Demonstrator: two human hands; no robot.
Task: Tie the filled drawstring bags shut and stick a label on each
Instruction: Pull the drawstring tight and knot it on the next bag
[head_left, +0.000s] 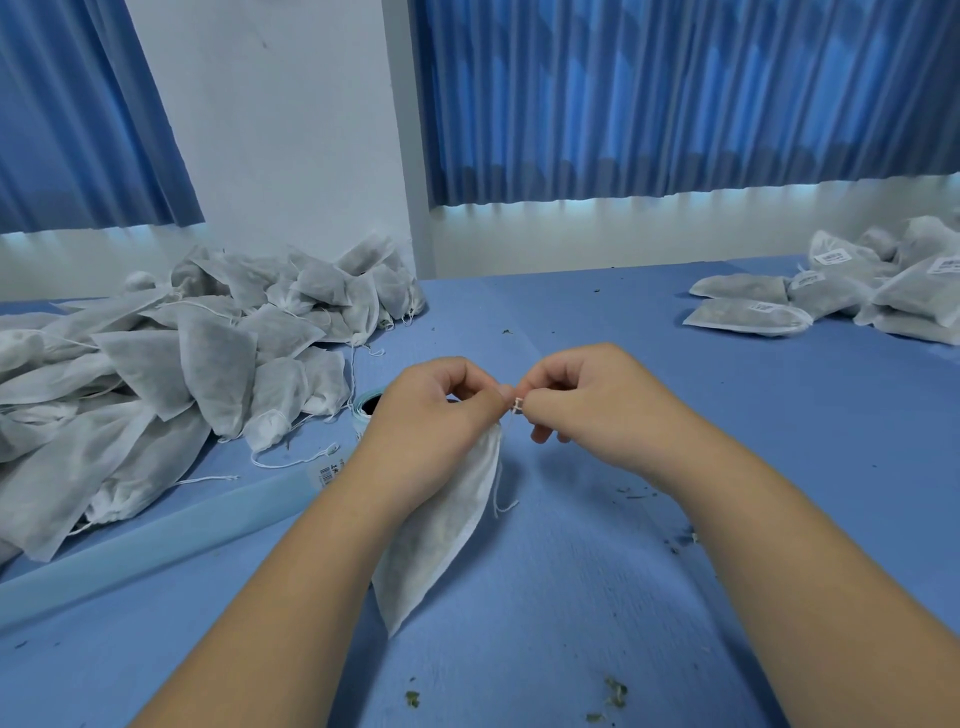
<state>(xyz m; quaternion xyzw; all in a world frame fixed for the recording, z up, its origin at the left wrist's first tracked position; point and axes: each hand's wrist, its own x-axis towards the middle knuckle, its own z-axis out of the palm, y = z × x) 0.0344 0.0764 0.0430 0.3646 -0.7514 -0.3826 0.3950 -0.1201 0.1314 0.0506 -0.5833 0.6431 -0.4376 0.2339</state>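
Bag neck under tying, both hands engaged

The left hand (431, 415) and right hand (597, 405) meet fingertip to fingertip above the blue table (597, 597). Each pinches the white string (515, 404) at the gathered neck of a filled bag (447, 530). The bag hangs slanted below the left hand, and whether its lower corner touches the table cannot be told. Loose string ends dangle beside it. A heap of unlabelled bags (208, 338) lies to the left. A label roll (366, 408) sits just behind the left hand. Labelled bags (831, 296) lie far right, well apart.
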